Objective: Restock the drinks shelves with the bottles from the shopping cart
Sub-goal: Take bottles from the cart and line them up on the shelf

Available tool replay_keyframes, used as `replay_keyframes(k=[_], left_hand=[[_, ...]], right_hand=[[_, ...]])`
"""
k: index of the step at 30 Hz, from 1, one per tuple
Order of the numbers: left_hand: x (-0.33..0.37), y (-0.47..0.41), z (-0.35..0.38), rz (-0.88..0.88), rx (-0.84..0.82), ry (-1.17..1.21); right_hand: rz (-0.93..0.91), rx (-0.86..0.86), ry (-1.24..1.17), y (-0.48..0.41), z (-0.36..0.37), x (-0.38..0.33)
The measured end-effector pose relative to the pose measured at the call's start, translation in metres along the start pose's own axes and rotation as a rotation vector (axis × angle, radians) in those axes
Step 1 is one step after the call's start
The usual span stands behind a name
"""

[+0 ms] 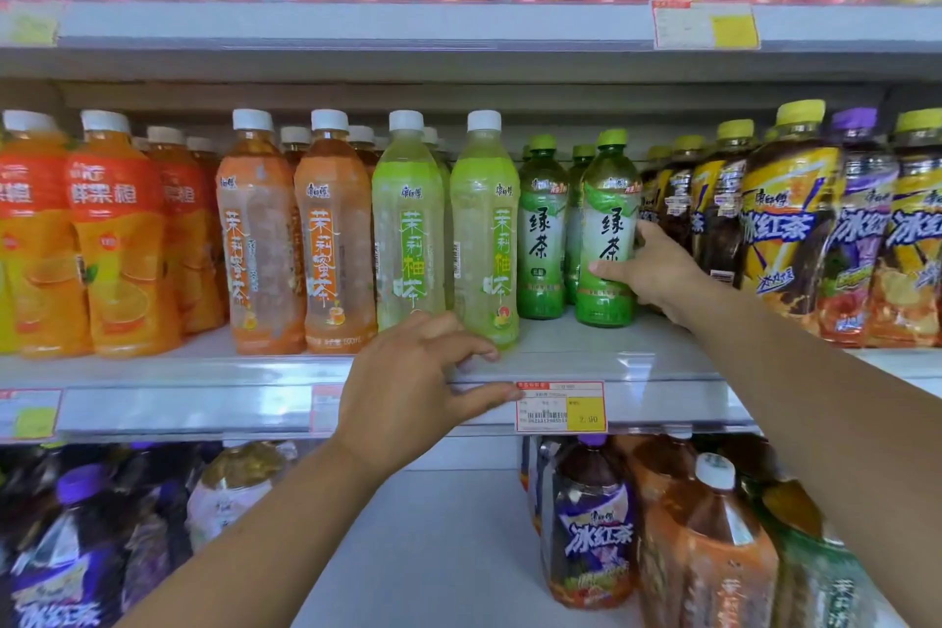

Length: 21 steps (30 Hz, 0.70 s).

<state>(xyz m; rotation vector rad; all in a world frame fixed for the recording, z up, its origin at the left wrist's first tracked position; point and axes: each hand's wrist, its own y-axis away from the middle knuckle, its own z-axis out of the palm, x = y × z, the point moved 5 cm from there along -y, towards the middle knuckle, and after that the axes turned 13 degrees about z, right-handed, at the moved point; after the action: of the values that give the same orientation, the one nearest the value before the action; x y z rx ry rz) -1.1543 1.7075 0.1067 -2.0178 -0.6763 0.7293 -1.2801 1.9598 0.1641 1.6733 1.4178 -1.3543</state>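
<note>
Presently the placing step appears in hand: the right hand (647,270) grips a green tea bottle (609,199), thumb and fingers wrapped round its lower body. It stands on the middle shelf at three o'clock of centre. The left hand (408,382), at six o'clock, curls its fingers over the shelf edge (662,372), thumb beneath. The next move calls for squaring the bottle and letting go; the cart is out of view.

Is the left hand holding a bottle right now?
No, the left hand holds only the shelf edge, while the right hand grips the green tea bottle.
</note>
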Motion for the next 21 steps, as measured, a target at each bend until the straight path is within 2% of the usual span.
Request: replay_keyframes(k=[5, 11, 15, 17, 19, 21], left_hand=[[-0.002, 0.002, 0.003, 0.017, 0.018, -0.025], [-0.004, 0.004, 0.005, 0.036, 0.038, -0.022], [-0.004, 0.004, 0.002, 0.032, 0.005, -0.023], [-0.003, 0.003, 0.003, 0.030, -0.016, -0.033], [-0.003, 0.003, 0.001, -0.005, -0.025, -0.014], [-0.001, 0.003, -0.002, -0.052, -0.043, 0.028]], right_hand=[[0.038, 0.026, 0.128, -0.021, 0.008, -0.001], [0.053, -0.017, 0.042, -0.038, 0.015, 0.006], [0.101, 0.016, 0.176, -0.026, 0.013, 0.011], [0.021, 0.124, 0.297, 0.000, 0.002, 0.001], [-0.168, 0.188, 0.234, 0.041, -0.009, -0.012], [-0.328, 0.181, 0.136, 0.092, -0.015, -0.016]])
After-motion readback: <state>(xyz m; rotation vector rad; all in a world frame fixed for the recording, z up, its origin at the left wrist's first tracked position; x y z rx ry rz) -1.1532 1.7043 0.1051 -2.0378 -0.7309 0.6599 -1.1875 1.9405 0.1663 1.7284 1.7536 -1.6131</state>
